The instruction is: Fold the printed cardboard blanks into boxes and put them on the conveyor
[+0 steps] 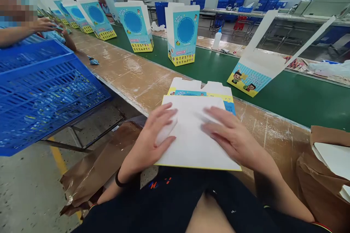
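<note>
- Left hand: fingers spread flat on a cardboard blank, not gripping.
- Right hand: fingers also spread flat on it.
- Blank lies white side up on the tabletop.
- Blue crate sits left; printed displays stand on a green belt.

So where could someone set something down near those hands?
Tan bench top shows between the blue crate and the white card, and again right of the card, before the green conveyor belt. It's crowded farther along the belt, with upright printed cartons.
</note>
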`<control>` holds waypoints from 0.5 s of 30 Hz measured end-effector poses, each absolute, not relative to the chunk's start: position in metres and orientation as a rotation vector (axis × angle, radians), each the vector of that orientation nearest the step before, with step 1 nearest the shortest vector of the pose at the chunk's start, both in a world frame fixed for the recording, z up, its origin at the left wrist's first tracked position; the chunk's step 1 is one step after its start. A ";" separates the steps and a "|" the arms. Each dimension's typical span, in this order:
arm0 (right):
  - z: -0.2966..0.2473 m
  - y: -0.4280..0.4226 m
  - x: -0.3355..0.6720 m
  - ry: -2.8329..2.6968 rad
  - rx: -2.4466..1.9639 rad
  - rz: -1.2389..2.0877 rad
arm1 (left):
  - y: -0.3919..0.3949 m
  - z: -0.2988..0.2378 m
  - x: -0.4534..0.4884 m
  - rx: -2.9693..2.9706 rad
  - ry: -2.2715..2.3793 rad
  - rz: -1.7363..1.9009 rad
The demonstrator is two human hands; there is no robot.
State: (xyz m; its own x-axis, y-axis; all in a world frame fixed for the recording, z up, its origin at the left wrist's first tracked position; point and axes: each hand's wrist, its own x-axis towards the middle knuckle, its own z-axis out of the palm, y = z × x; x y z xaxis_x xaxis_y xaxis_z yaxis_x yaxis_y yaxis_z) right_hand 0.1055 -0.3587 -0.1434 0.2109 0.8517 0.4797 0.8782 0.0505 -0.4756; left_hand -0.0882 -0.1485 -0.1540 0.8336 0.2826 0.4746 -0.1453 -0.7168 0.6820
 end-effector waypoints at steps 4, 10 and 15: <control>-0.141 -0.354 0.114 -1.860 -1.853 0.097 | -0.146 -0.153 -0.082 2.582 -0.112 0.492; -0.135 -0.351 0.113 -1.908 -1.874 0.189 | -0.144 -0.152 -0.080 2.631 -0.109 0.432; -0.164 -0.358 0.115 -1.448 -1.658 -0.002 | -0.147 -0.159 -0.087 2.450 0.226 0.663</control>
State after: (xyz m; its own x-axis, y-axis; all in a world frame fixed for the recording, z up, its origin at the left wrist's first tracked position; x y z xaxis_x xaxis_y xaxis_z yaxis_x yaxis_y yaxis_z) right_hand 0.1145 -0.3584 -0.1640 0.3120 0.7870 0.5322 0.7886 0.0980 -0.6071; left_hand -0.0873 -0.1469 -0.1586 0.8619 0.3013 0.4078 0.0104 -0.8147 0.5798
